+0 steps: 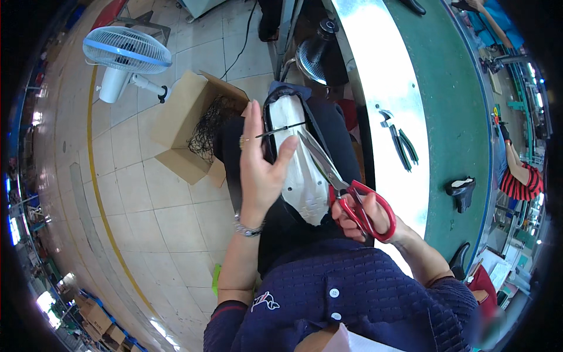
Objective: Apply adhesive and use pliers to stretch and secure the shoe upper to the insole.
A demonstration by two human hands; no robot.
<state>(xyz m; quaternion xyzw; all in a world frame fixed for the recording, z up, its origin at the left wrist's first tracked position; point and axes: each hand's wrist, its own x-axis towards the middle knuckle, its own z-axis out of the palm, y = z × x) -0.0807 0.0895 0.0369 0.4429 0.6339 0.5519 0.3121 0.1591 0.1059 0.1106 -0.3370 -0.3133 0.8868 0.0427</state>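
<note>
On my lap lies a shoe upper, its pale white underside facing up and its dark edges curling round it. A thin black cord runs across its far half. My left hand is beside it on the left, fingers stretched up and thumb apart, close to the cord's left end. Whether the cord touches the fingers I cannot tell. My right hand grips a pair of scissors by the red handles. Their blades slant over the shoe's right side, tips near the cord.
Left of my knees stands an open cardboard box with tangled black cords. Beyond it is a white fan. Pincers rest on the metal bench edge at right, beside a green belt carrying dark shoes.
</note>
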